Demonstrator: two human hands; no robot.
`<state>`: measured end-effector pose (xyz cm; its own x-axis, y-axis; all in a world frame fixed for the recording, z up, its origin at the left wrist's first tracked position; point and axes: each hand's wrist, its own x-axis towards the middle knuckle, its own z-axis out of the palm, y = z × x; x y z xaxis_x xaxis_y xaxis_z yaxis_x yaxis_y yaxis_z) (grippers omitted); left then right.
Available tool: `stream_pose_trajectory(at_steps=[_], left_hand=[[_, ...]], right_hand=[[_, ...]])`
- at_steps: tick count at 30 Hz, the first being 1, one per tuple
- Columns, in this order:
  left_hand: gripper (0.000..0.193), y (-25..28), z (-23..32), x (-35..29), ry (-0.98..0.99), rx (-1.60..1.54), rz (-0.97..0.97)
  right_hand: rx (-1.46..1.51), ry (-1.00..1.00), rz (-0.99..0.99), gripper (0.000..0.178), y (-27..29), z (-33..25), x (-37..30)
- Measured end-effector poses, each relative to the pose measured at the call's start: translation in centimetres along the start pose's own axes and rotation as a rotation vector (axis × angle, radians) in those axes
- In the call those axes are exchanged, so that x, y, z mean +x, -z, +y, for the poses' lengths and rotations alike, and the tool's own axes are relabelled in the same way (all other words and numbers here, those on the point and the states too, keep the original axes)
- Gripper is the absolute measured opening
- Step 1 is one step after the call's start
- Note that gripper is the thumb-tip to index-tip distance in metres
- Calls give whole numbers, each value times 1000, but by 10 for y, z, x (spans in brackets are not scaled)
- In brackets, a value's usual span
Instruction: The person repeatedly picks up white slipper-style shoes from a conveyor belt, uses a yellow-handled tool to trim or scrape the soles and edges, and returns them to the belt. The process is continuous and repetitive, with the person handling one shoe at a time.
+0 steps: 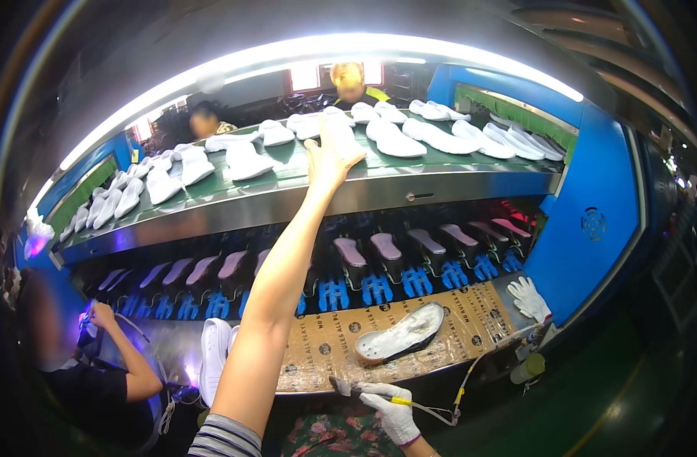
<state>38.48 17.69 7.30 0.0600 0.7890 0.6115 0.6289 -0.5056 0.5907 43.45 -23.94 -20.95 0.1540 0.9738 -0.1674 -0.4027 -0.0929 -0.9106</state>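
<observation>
My bare left hand (333, 158) reaches far forward to the upper green conveyor belt (291, 174), its thumb and a finger spread apart. It is against a white shoe part (351, 142) in the row there; bright glare blurs the contact. My right hand (394, 415), in a white glove, is closed round a brush (344, 386) with a thin hose and yellow tape, near the bench's front edge. Just beyond the brush, a white shoe part (398, 335) with small holes at one end lies on brown printed covering (318, 365).
Pinkish insole-shaped pads (386, 245) and blue clamps (377, 289) line the lower level. A white glove (528, 298) lies by the blue machine side (592, 228). White shoe parts (214, 354) stand left of my forearm. A co-worker (89, 365) works at left; two people are behind the belt.
</observation>
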Motion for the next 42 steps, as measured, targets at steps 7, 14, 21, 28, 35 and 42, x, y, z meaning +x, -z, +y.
stream_pose_trajectory(at_steps=[7,14,21,28,35,42], left_hand=[[129,9,-13,5,-209,104,199],[38,178,-149,-22,-409,778,327],[45,285,-149,-193,-145,-478,214],[40,301,-195,-326,192,-663,883],[38,173,-195,-445,844,-1065,-266],[108,146,-155,-565,1418,-1759,-458]], right_hand=[[-16,-4,76,24,7,-3,0],[14,36,17,22,-14,23,12],[72,137,47,19,-25,3,32],[362,270,34,27,-36,-28,41],[-413,468,-366,18,-98,-55,25],[-589,483,-405,18,-90,-22,27]])
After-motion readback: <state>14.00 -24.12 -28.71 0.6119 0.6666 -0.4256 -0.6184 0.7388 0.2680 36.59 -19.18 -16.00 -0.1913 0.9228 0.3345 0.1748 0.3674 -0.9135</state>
